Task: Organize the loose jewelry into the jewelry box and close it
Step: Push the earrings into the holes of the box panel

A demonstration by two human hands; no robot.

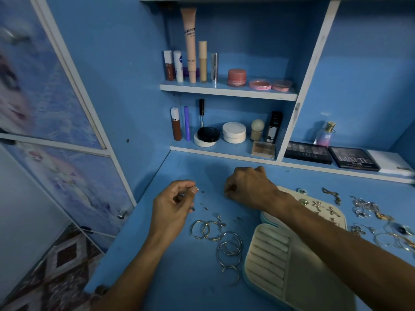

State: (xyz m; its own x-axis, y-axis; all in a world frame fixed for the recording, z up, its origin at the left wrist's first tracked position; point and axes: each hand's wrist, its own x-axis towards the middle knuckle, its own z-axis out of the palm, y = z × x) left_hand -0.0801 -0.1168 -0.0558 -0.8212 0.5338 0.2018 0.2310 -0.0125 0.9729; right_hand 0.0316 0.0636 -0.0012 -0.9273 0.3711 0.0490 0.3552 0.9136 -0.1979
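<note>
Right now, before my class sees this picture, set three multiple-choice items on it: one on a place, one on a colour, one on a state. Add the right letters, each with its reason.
1. Where do the large hoops lie?
A. On the upper shelf
B. On the desk, just left of the jewelry box
C. Inside a drawer

2. What colour is the desk top?
A. Blue
B. White
C. Red

3. What is the left hand doing?
A. Lying flat on the desk
B. Gripping a lipstick
C. Pinching a small ring

Answers:
1 B: the hoops rest on the desk beside the open box.
2 A: the surface is the same blue as the walls.
3 C: thumb and finger close on the ring.
</note>
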